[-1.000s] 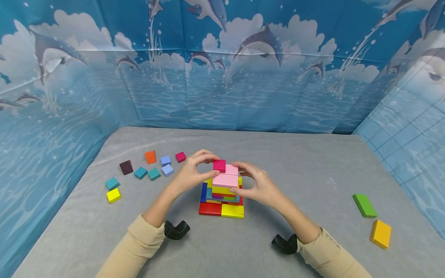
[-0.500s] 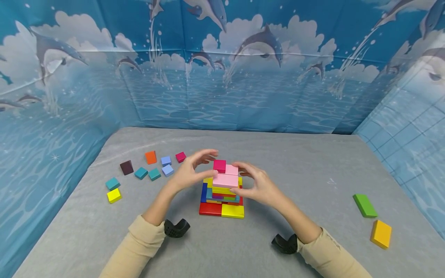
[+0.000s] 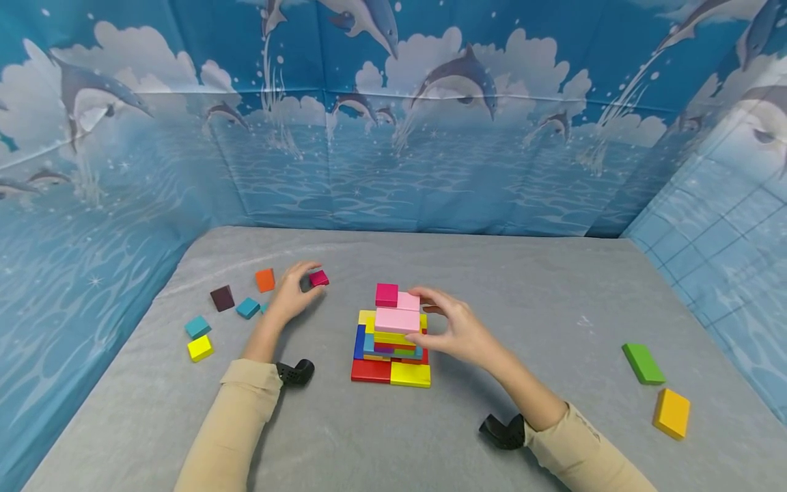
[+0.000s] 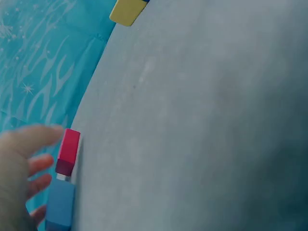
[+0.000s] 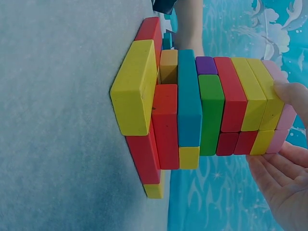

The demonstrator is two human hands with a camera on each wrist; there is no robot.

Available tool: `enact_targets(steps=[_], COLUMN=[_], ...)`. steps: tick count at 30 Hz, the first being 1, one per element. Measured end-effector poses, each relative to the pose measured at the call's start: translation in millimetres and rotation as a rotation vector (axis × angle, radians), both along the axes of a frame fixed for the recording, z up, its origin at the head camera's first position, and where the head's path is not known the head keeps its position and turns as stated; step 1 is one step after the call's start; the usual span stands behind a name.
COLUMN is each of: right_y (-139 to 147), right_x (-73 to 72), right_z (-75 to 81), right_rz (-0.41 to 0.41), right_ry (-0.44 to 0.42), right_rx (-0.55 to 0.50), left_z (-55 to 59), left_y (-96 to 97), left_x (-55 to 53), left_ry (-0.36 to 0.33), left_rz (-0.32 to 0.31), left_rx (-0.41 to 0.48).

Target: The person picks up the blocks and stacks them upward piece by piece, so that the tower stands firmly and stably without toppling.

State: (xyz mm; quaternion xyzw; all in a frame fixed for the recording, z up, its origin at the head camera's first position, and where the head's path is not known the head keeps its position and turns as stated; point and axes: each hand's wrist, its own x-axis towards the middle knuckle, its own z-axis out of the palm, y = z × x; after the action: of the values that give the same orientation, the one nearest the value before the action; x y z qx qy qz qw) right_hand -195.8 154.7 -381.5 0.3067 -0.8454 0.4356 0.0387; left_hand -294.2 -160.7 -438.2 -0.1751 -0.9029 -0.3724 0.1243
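A tower of coloured wooden blocks stands mid-table, stepped from a wide red and yellow base up to pink blocks. One magenta block sits on top, at the left. My right hand holds the tower's upper layers from the right; in the right wrist view its thumb touches the pink and yellow blocks, with fingers on another side. My left hand is spread beside a loose magenta block, thumb and forefinger near it. In the left wrist view that block shows beside the fingertips, not gripped.
Left of the tower lie loose blocks: orange, dark brown, teal, another teal and yellow. A green block and an orange-yellow block lie far right. A dolphin-print curtain surrounds the table.
My left hand has left the magenta block on the tower's top and moved left to the loose magenta block. The right hand has stayed at the tower.
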Motion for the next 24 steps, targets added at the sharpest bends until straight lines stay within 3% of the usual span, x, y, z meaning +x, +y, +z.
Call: enact_targets(steps=[6,13,15,18,21,24], right_y=[0,0,0,0,0,0], right_x=[-0.3,-0.2,-0.2,-0.5,-0.3,0.4], right_z=[-0.3,0.9,1.1,0.9,0.4,0.4], right_rz=[0.003,0.009,0.008,0.007,0.006,-0.001], right_ry=[-0.001,-0.003,-0.011,-0.023,-0.023,-0.025], right_rx=[-0.003,-0.008,-0.006,-0.003,-0.001,-0.002], left_z=[-8.1,-8.9,-7.5,-2.2,10.0,30.4], left_y=[-3.4,-1.4,0.1,5.8,17.8,35.4], left_x=[-4.9,-5.5,-4.2,-1.5,4.1,15.4], left_ry=[-0.030,-0.042,-0.028,0.014,0.076,0.106], left_rz=[0.106,0.143,0.144,0.116,0.028,-0.080], left_rx=[-0.193,-0.227,-0.202,-0.093,0.073,0.208])
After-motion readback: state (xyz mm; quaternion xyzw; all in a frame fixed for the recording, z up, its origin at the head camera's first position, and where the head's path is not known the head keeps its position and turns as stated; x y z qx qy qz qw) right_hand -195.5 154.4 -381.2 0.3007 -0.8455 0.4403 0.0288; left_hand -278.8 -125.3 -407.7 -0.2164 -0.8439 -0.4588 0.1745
